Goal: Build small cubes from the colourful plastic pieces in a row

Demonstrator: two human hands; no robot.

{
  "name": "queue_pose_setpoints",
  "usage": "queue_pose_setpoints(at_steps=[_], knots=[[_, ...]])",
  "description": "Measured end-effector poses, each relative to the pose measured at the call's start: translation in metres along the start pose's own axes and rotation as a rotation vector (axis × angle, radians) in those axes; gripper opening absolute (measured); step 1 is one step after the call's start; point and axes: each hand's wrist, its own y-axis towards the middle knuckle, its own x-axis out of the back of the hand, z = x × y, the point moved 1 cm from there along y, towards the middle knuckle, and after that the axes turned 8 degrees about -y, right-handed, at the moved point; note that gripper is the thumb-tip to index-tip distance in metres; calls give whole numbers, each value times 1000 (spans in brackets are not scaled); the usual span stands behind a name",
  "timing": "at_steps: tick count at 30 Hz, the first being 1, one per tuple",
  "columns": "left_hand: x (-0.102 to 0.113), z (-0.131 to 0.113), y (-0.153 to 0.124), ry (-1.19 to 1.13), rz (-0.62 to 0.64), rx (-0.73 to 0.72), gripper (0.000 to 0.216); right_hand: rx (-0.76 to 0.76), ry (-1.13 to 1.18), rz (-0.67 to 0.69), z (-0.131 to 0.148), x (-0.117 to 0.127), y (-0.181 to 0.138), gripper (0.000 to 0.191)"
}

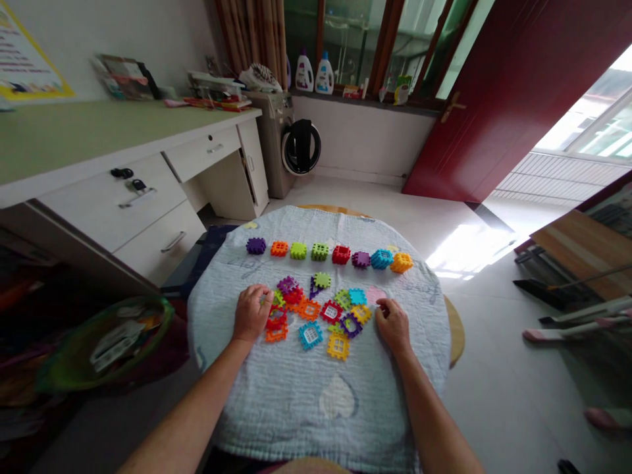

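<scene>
A red door (469, 85) stands at the far right, and the round counter, covered by a pale blue cloth (296, 395), fills the middle of the scene. On its left side the left grip (251, 313) lies palm down with fingers curled, just beside the scattered pieces; whether it is grasping one I cannot tell. The right grip (394, 324) sits at the right end of the scatter, fingers bent, and I cannot tell if anything is pinched there either. Toward the far edge stand eight boxy blocks in a line, from a dark purple block (255, 246) at left to a yellow block (401, 263) at right. Smaller, the loose toothed panels lie between the grips: a blue panel (311, 335) apart at the near side, a purple ring panel (351, 325) overlapping its neighbours, a lime panel (322, 280) farther off. Sorting through these well, I judge, calls for separating overlaps first, lifting single panels by their edges, keeping forearms low and clear of the line, and not dragging the wrinkled cloth.
</scene>
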Motion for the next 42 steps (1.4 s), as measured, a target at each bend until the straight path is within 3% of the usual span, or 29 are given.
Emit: queue_pose_setpoints(at_steps=[5, 10, 14, 19, 23, 28, 32, 35, 39, 42], knots=[[-1, 0, 0, 4, 6, -13, 31, -4, 74, 69, 1, -1, 0, 30], [-1, 0, 0, 6, -3, -23, 32, 176, -46, 58, 18, -10, 4, 36], [-2, 1, 0, 9, -3, -40, 32, 193, -231, 191, 31, -17, 16, 46], [-2, 1, 0, 17, -3, -42, 31, 273, -262, 303, 36, -13, 32, 33], [-2, 1, -1, 25, -10, -47, 30, 237, -108, 224, 28, -6, 33, 26], [-2, 1, 0, 21, -4, -55, 29, -37, 52, 128, 5, 8, 28, 37], [-2, 1, -1, 21, -8, -53, 28, -187, -54, 81, -9, 13, 19, 38], [-2, 2, -1, 18, -8, -55, 29, -206, -178, 12, -11, 15, 12, 33], [-3, 2, -1, 20, -2, -51, 29, -212, -329, -155, 2, 19, 7, 41], [-2, 1, -1, 22, 2, -40, 27, -31, -220, -145, 35, 16, -1, 32]])
